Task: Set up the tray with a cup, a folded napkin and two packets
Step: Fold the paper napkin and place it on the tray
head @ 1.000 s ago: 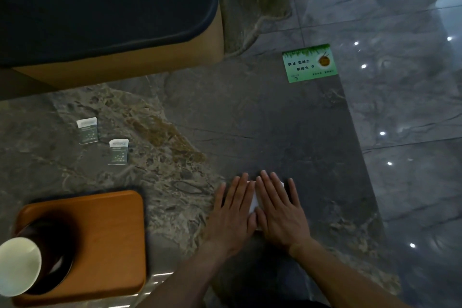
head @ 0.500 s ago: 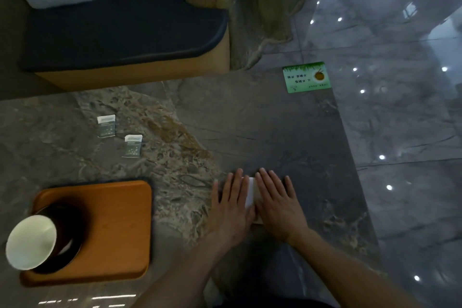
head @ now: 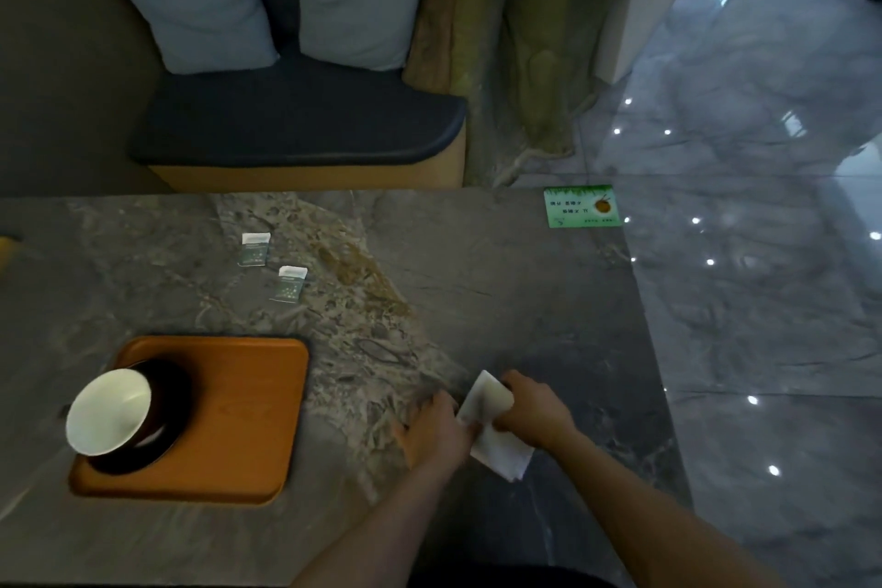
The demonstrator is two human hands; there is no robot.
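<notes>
You lifted the napkin [head: 491, 425] off the table.
Your right hand [head: 534, 411] pinched its far end; left hand [head: 436, 427] gripped alongside, nearer the tray [head: 248, 420].

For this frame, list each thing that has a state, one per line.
Tray: on the table, holds only the cup.
Cup: on the tray, empty.
Napkin: folded, off the tray, held by both hands.
Two packets: flat on the table, apart.
Left hand: grips napkin.
Right hand: grips napkin.

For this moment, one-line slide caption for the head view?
Both hands fold napkin; cup on tray, packets waiting.
</notes>
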